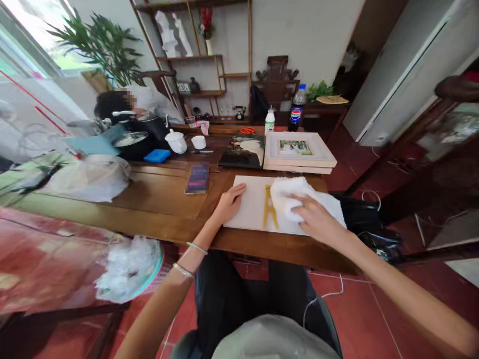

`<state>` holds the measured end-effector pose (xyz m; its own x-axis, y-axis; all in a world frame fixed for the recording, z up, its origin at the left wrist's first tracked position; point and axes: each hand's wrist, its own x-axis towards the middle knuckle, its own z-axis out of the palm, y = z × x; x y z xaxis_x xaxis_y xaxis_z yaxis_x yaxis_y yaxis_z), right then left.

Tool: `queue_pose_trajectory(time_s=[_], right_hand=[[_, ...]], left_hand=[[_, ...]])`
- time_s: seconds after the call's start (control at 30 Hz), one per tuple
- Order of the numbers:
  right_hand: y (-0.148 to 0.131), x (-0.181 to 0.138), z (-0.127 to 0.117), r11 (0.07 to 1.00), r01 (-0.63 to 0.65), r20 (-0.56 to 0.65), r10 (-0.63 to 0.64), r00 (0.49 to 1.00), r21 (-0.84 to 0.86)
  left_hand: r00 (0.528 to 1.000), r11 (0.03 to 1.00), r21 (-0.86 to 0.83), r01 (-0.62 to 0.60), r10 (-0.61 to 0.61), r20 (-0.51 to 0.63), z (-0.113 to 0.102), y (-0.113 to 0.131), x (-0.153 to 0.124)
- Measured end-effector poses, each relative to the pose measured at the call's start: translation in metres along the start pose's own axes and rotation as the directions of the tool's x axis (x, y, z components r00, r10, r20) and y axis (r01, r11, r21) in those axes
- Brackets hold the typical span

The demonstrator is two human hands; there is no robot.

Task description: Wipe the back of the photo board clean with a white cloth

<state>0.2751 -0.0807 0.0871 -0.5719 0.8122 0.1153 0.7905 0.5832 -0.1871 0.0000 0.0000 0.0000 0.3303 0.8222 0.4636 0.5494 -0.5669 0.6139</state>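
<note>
A white board [249,204] lies flat near the table's front edge. My left hand [229,203] rests on its left side, fingers stretched out over the surface. On the board's middle is a yellow A-shaped piece [268,209], like a small stand or frame leg. Just right of it, my right hand [316,217] grips a bunched white cloth [290,197], which covers much of the board's right part. The cloth touches or nearly touches the yellow piece.
Behind the board sit a stack of white picture frames [301,149] and a dark picture [242,151]. A cola bottle [296,109] and a white bottle [269,121] stand farther back. Left are a phone [197,178], a white teapot [176,141] and a blue box [157,156].
</note>
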Motion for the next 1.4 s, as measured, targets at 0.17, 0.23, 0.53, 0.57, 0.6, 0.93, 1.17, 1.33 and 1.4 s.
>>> queue_pose_trajectory(time_s=[0.17, 0.23, 0.53, 0.57, 0.6, 0.93, 1.17, 1.33, 1.4], right_hand=[[-0.041, -0.046, 0.0, 0.993, 0.07, 0.059, -0.075, 0.995, 0.09], [-0.038, -0.046, -0.001, 0.995, 0.052, 0.061, -0.057, 0.996, 0.081], [0.052, 0.048, 0.019, 0.988, -0.06, -0.106, 0.045, 0.993, -0.144], [0.055, 0.053, 0.021, 0.986, -0.049, -0.118, 0.031, 0.993, -0.158], [0.054, 0.054, 0.023, 0.985, -0.04, -0.122, 0.02, 0.992, -0.166], [-0.036, -0.034, -0.012, 0.996, 0.086, 0.079, -0.087, 0.993, 0.014], [0.015, -0.007, -0.01, 0.986, -0.152, 0.056, 0.148, 0.987, 0.074], [0.058, 0.038, 0.004, 0.962, -0.215, -0.031, 0.223, 0.974, 0.17], [0.064, 0.048, 0.008, 0.957, -0.233, -0.063, 0.247, 0.967, 0.17]], left_hand=[[1.0, 1.0, -0.009, 0.013, -0.013, 0.003, -0.002, 0.003, -0.001], [1.0, 1.0, -0.006, 0.025, -0.025, 0.009, -0.003, 0.005, -0.001], [0.999, 0.999, -0.005, 0.044, -0.044, 0.017, -0.006, 0.008, 0.0], [0.999, 0.999, -0.005, 0.041, -0.041, 0.015, -0.006, 0.008, 0.0], [0.999, 0.999, -0.005, 0.038, -0.038, 0.015, -0.005, 0.008, 0.0], [1.0, 1.0, 0.004, 0.022, -0.022, 0.007, -0.003, 0.006, 0.0], [1.0, 0.999, 0.021, 0.025, -0.025, 0.009, -0.003, 0.005, 0.0], [1.0, 1.0, 0.015, 0.022, -0.022, 0.015, -0.003, 0.004, 0.0], [1.0, 1.0, 0.011, 0.019, -0.019, 0.011, -0.003, 0.003, 0.0]])
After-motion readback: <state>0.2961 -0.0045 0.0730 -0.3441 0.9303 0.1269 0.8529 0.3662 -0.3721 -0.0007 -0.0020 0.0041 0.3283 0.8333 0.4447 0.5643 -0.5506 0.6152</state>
